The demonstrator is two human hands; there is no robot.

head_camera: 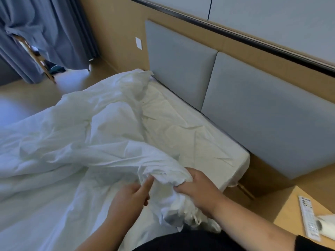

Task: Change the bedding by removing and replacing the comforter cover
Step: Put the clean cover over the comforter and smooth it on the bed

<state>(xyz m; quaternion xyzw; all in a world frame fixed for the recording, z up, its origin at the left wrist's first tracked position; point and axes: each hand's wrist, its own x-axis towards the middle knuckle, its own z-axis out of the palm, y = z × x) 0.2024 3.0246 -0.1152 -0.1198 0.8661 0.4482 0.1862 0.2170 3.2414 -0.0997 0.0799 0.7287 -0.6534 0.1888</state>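
Observation:
A white comforter in its cover (72,138) lies crumpled over the left and middle of the bed. Its near corner (163,176) is bunched up at the bottom centre. My right hand (197,189) grips that bunched corner from the right. My left hand (130,196) is just left of it, index finger stretched out and touching the fabric, the other fingers loosely curled. The bare mattress sheet (190,138) shows along the head of the bed, by the grey padded headboard (253,105).
A wooden bedside table (290,212) at the lower right carries a white remote control (308,220) and a white object at its edge. Blue curtains (54,33) and a wooden chair (36,57) stand at the far left, across open wooden floor.

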